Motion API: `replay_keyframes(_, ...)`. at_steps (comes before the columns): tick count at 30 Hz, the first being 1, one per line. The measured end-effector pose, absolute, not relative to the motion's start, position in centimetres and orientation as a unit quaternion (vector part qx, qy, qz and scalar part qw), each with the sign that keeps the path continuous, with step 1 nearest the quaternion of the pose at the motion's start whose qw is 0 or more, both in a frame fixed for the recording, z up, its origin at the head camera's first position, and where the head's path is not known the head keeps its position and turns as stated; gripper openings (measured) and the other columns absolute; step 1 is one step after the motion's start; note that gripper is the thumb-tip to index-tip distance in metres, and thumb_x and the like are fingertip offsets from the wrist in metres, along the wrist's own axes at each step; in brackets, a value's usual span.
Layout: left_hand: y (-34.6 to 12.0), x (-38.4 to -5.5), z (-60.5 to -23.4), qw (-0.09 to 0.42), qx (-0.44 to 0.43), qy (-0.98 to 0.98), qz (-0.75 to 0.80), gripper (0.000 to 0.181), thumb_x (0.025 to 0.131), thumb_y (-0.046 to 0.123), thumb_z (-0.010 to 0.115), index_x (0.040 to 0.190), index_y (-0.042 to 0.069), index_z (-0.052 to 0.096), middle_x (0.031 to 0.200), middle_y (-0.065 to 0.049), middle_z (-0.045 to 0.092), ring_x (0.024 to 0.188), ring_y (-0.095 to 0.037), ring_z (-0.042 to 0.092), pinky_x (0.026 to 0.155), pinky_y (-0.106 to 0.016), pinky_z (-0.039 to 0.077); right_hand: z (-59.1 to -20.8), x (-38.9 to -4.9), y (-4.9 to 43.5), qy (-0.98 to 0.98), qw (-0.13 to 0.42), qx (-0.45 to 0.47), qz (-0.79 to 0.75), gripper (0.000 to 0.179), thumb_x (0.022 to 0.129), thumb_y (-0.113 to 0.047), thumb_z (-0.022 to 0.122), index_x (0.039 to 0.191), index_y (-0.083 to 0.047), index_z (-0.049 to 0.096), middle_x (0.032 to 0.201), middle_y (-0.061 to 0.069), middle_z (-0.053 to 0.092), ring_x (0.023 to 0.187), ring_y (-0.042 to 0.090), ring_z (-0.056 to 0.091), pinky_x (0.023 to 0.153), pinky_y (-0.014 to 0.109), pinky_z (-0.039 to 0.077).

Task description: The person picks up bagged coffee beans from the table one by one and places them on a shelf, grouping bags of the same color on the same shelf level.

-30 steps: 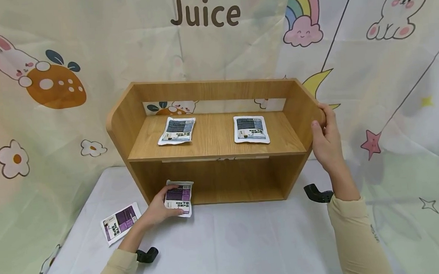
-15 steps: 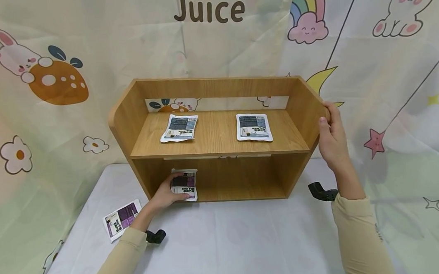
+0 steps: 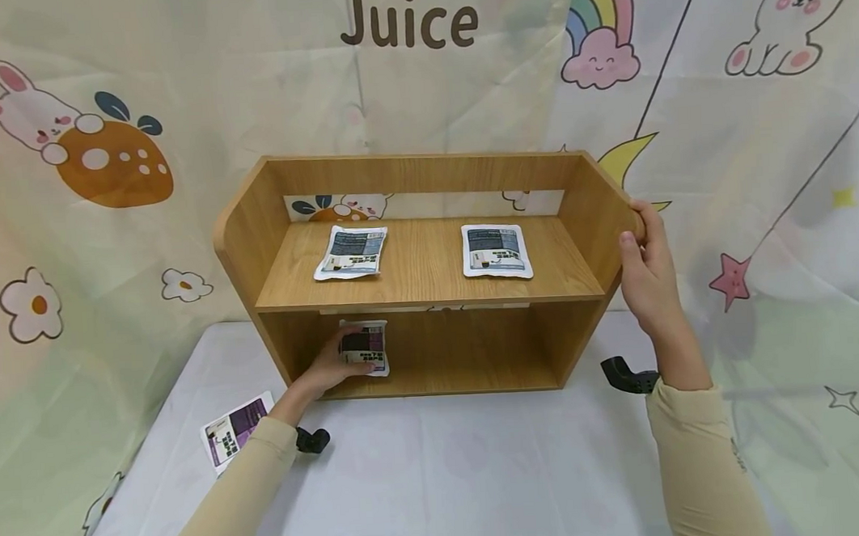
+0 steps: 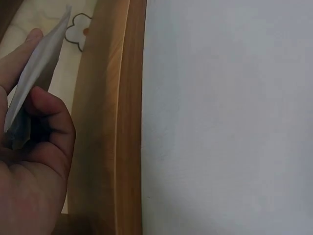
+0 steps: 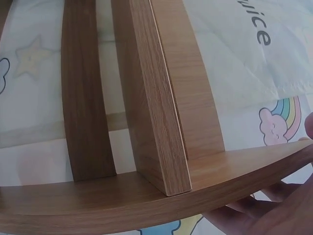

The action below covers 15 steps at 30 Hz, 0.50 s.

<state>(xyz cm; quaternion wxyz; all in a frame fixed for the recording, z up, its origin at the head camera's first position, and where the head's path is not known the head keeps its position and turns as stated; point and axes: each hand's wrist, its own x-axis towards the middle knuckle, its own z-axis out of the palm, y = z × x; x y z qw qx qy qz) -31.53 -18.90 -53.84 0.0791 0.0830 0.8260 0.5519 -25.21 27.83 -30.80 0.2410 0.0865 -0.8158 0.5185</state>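
My left hand (image 3: 325,370) pinches a flat white pouch with a purple-and-black label (image 3: 368,348) between thumb and fingers. The pouch is inside the left part of the lower compartment of a wooden shelf unit (image 3: 424,272). In the left wrist view, the pouch (image 4: 41,68) appears edge-on in the curled hand (image 4: 41,171), beside the wooden front edge. My right hand (image 3: 649,277) grips the unit's right side panel (image 3: 591,235) near its upper front. The right wrist view shows the fingers (image 5: 232,218) around the outside of that panel.
On the upper board lie a blue-labelled pouch (image 3: 352,253) at left and another blue-labelled pouch (image 3: 497,251) at right. A second purple-labelled pouch (image 3: 228,432) lies on the white table (image 3: 470,476), partly behind the left forearm. A printed cloth (image 3: 421,98) hangs behind the unit.
My left hand has carried the purple-labelled pouch from the front edge of the lower compartment further back into it. My right hand keeps its grip on the side panel.
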Motion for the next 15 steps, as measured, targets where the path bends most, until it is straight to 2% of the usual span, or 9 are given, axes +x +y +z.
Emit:
replay_keyframes(7, -19.0, -33.2, -53.6, 0.092, 0.090, 0.829, 0.545, 0.084, 0.073, 0.021, 0.087, 0.142, 0.013, 0.040, 0.142, -0.014, 0.035, 0.128, -0.033, 0.034, 0.110, -0.050, 0.023, -30.7, -25.2, 27.9, -0.815, 0.236, 0.077, 0.523, 0.045, 0.105, -0.022, 0.032, 0.149, -0.032, 0.026, 0.146, 0.007, 0.032, 0.130, 0.035, 0.036, 0.098, 0.065, 0.033)
replay_keyframes(15, -19.0, -33.6, -53.6, 0.104, 0.087, 0.843, 0.521, 0.083, 0.075, 0.022, 0.086, 0.142, 0.011, 0.038, 0.143, -0.015, 0.032, 0.128, -0.033, 0.032, 0.110, -0.050, 0.022, -30.2, -24.8, 27.5, -0.812, 0.231, 0.087, 0.528, 0.044, 0.105, -0.019, 0.032, 0.148, -0.028, 0.028, 0.144, 0.008, 0.034, 0.127, 0.035, 0.037, 0.097, 0.065, 0.034)
